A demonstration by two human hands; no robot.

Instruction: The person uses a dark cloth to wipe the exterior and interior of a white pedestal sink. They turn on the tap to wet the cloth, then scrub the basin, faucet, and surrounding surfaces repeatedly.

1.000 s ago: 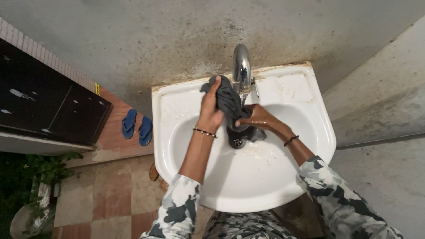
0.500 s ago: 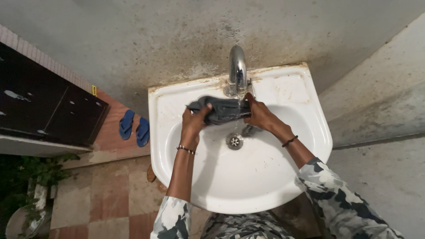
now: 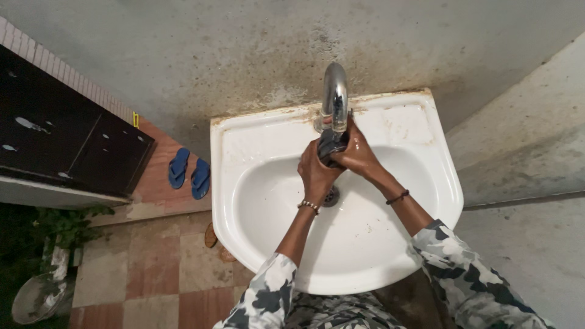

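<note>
Fingers (image 3: 317, 167) of both hands wrap the dark cloth (image 3: 330, 145) — bunched under the tap (image 3: 334, 94), mid-basin (image 3: 365, 244), sink rims well apart.

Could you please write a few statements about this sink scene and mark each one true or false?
1. Both hands grip the dark cloth bunched together under the tap. True; the left hand and the right hand press close around it.
2. The sink is blue. False; it is white, with brownish stains along its back rim.
3. A pair of blue sandals lies on the floor left of the sink. True.
4. The cloth lies flat in the bottom of the basin. False; it is held up near the tap.
5. Each wrist is bare. False; both wear a bracelet.
</note>
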